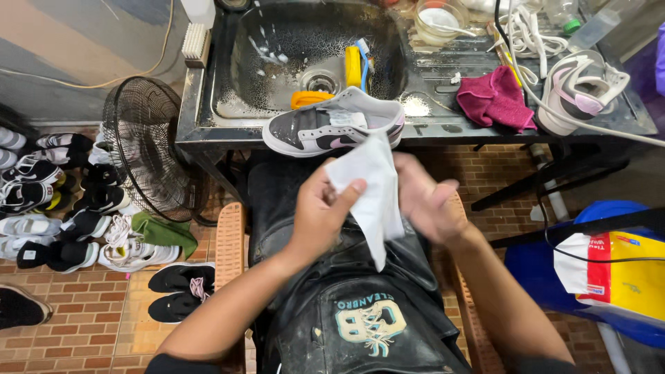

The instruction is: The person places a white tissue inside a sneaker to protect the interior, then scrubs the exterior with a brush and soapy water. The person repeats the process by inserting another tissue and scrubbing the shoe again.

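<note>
My left hand (320, 211) and my right hand (424, 199) both hold a white cloth (374, 194) above my lap, the left thumb pinching its upper edge. The cloth hangs down between the hands. Just beyond them a grey, white and pink sneaker (332, 127) rests on its sole on the front rim of a dark metal sink (228, 83). A black apron (346, 305) with a pale logo covers my legs.
In the sink lie a yellow brush (353, 66) and a blue toothbrush (363, 59). A magenta cloth (496, 99), a second sneaker (578, 90) and white laces (530, 31) sit on the right counter. A floor fan (145, 149) and several shoes (62, 201) stand at left. A blue bin (554, 270) is at right.
</note>
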